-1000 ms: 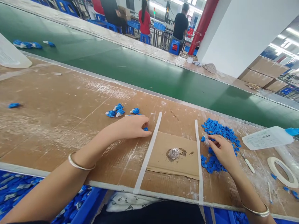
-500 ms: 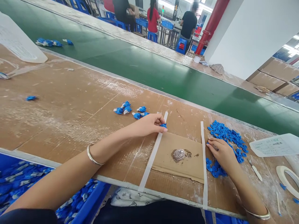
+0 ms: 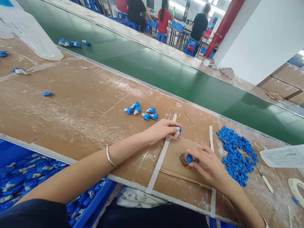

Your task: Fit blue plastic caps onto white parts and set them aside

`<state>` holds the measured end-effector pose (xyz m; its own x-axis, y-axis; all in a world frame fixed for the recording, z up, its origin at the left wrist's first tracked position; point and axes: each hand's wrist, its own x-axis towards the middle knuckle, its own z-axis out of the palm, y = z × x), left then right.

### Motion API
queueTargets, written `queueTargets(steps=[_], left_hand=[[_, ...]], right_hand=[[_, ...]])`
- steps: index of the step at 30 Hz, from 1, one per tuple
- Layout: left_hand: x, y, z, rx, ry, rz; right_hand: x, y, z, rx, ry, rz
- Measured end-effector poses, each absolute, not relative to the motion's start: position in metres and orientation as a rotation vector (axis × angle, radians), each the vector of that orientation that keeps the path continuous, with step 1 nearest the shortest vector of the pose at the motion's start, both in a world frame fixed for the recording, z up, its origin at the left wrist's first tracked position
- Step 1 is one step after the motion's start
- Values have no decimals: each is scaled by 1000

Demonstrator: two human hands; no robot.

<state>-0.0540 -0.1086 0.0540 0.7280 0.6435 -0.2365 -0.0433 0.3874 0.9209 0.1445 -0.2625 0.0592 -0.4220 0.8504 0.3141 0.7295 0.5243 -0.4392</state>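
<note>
My left hand [image 3: 166, 130] pinches a small blue-and-white piece [image 3: 178, 131] between thumb and fingers, just above the left strip of white tape. Over the cardboard sheet [image 3: 171, 161], my right hand [image 3: 206, 163] grips a small blue piece [image 3: 189, 158] by its edge. That piece is at the mouth of a small round pot [image 3: 184, 158]; whether it touches the pot's contents cannot be made out. A wet brown stain surrounds the pot. To the right of my right hand lies a pile of loose blue pieces [image 3: 237, 152].
Several blue-and-white pieces [image 3: 137, 110] lie beyond my left forearm. A green conveyor belt [image 3: 152, 68] runs behind the table. At right are a white plastic sheet [image 3: 282, 156], a white-handled tool [image 3: 267, 184] and a tape roll [image 3: 295, 190]. A blue bin [image 3: 95, 202] of pieces stands at lower left.
My right hand has moved left from the blue pile to the pot, bringing a blue piece. My left hand keeps its piece, now turned so its white part shows. The view has shifted slightly.
</note>
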Motion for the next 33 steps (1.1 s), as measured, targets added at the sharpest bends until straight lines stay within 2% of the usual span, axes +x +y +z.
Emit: queueTargets(steps=[3,7,10,13,22,29,33], left_hand=[[-56,-110,55,1146,568,492],[-56,-115,57,1193,435,523],[-53,-126,58,1112,338,501],[-50,-137,60,1068,302,497],[-51,-149,61,1001,241,544],[-51,-150,61,958,210,551],[-51,-151,59,904,192,580]], right_hand=[[144,-266,56,-1281,-2138,532],[137,-270,56,-1172,-1609,860],[130,-264,57,-1022,-1220,949],[123,-257,60,-956,-1069,985],[109,-252,57,-999,-1129,889],[103,-251,56,-1024,-1369,591],[104,-253,53,-1045,-1631,305]])
